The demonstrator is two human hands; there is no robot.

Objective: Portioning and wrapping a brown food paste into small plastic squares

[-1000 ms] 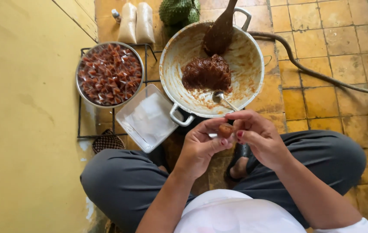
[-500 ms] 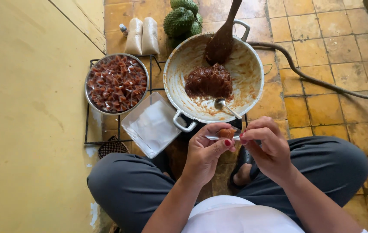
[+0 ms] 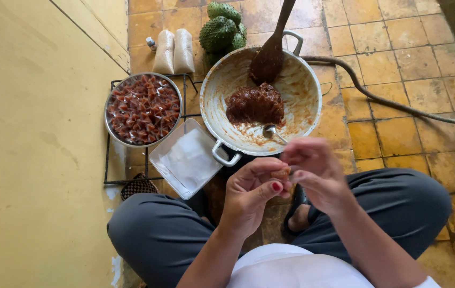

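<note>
My left hand [image 3: 251,194] and my right hand [image 3: 313,170] meet above my lap, both pinching one small brown sweet [image 3: 282,174] in a clear wrapper between the fingertips. Just beyond them sits a big white pan [image 3: 222,96] with a lump of brown paste [image 3: 255,104], a metal spoon [image 3: 271,131] and a wooden spatula [image 3: 271,50] leaning in it. Left of the pan, a metal bowl [image 3: 142,109] is full of wrapped brown sweets. A clear tray of wrapper sheets [image 3: 187,162] lies nearest my left hand.
The bowl and tray rest on a black wire rack [image 3: 115,181] against a yellow wall [image 3: 30,149]. Two white bags [image 3: 174,50], a small bottle [image 3: 151,44] and green spiky fruits [image 3: 221,29] stand behind. A hose [image 3: 398,104] crosses the tiled floor at right.
My hands stayed together over my lap, fingers turning the small sweet; the right hand now blurs with motion. The view shifted so the pan and bowl sit lower in frame.
</note>
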